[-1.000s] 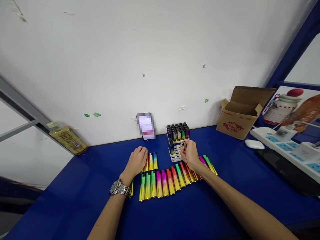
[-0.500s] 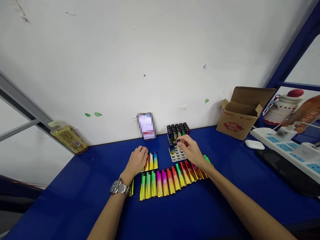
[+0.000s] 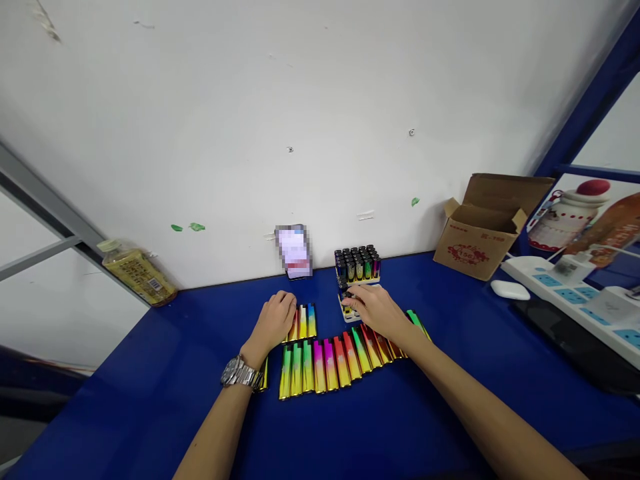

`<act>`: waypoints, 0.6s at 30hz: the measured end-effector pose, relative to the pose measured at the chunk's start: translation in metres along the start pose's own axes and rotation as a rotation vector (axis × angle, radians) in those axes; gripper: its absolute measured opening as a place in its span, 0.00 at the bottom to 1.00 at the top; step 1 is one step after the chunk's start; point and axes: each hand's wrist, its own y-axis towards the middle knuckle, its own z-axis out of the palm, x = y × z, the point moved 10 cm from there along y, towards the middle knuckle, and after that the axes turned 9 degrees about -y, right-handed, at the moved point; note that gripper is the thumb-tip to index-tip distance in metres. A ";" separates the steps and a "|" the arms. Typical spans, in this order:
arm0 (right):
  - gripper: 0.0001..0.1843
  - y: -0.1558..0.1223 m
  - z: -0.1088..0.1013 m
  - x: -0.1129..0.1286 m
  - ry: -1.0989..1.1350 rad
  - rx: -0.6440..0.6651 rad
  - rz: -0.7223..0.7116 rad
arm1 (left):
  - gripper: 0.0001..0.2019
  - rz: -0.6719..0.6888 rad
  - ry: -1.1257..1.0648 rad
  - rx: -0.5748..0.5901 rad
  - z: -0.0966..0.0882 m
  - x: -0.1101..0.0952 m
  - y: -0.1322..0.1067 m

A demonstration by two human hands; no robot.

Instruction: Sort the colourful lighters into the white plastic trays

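A white tray (image 3: 345, 312) of upright lighters (image 3: 358, 262) stands near the wall on the blue table (image 3: 150, 373). My right hand (image 3: 374, 309) lies over the tray's front rows, fingertips pinched on a dark lighter at its left edge. Rainbow-coloured lighter sleeves (image 3: 330, 360) lie in a row in front of the tray. A shorter row of sleeves (image 3: 306, 321) lies behind it on the left. My left hand (image 3: 274, 321), watch on the wrist, rests curled on that shorter row, covering part of it.
A phone (image 3: 294, 252) leans against the white wall. A yellow bottle (image 3: 136, 276) lies at the far left. An open cardboard box (image 3: 487, 227), a white earbud case (image 3: 509, 289) and a power strip (image 3: 575, 297) are at the right.
My right hand carried a lighter from the tray's right side leftward and lowered onto the tray's front rows. My left hand has stayed on the short row.
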 end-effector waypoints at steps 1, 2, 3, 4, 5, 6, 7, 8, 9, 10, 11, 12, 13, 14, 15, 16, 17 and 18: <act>0.20 0.000 -0.001 -0.001 -0.060 0.007 0.022 | 0.15 0.000 0.002 0.000 0.000 0.000 0.000; 0.22 0.000 -0.003 -0.003 -0.111 0.000 0.051 | 0.15 -0.001 0.004 0.001 0.000 0.000 0.000; 0.24 -0.001 -0.005 -0.003 -0.147 -0.020 0.077 | 0.15 -0.002 0.006 0.002 0.001 0.001 0.000; 0.26 -0.002 -0.009 -0.001 -0.168 -0.051 0.092 | 0.15 -0.004 0.009 0.003 0.001 0.001 0.000; 0.27 -0.003 -0.011 0.004 -0.173 -0.080 0.088 | 0.15 -0.004 0.013 0.004 0.001 0.002 0.000; 0.28 -0.003 -0.011 0.012 -0.166 -0.094 0.062 | 0.15 -0.004 0.019 0.005 0.002 0.002 0.000; 0.28 -0.004 -0.009 0.023 -0.156 -0.095 0.025 | 0.15 -0.002 0.026 0.007 0.002 0.002 0.000; 0.27 -0.003 -0.003 0.036 -0.141 -0.056 -0.025 | 0.15 0.001 0.036 0.010 0.002 0.002 0.000; 0.25 -0.002 0.006 0.048 -0.133 0.004 -0.065 | 0.14 0.003 0.047 0.014 0.003 0.002 0.000; 0.22 0.000 0.015 0.057 -0.144 0.060 -0.066 | 0.14 0.005 0.055 0.017 0.003 0.001 0.000; 0.19 0.002 0.025 0.060 -0.168 0.123 -0.020 | 0.14 0.007 0.060 0.018 0.003 0.001 0.000; 0.16 0.005 0.034 0.061 -0.202 0.185 0.041 | 0.14 0.007 0.060 0.017 0.003 0.001 0.000; 0.15 0.007 0.042 0.062 -0.227 0.240 0.087 | 0.14 0.009 0.055 0.014 0.002 0.001 0.000; 0.14 0.010 0.049 0.063 -0.241 0.285 0.126 | 0.15 0.010 0.048 0.009 0.002 0.000 0.000; 0.14 0.013 0.055 0.062 -0.249 0.322 0.169 | 0.15 0.011 0.042 0.006 0.001 0.000 0.000; 0.13 0.016 0.061 0.061 -0.244 0.354 0.203 | 0.15 0.012 0.038 0.005 0.001 0.000 0.000; 0.13 0.018 0.065 0.059 -0.230 0.381 0.237 | 0.15 0.013 0.038 0.009 0.001 -0.001 0.000; 0.14 0.020 0.069 0.057 -0.211 0.401 0.268 | 0.15 0.013 0.039 0.014 0.001 -0.001 0.000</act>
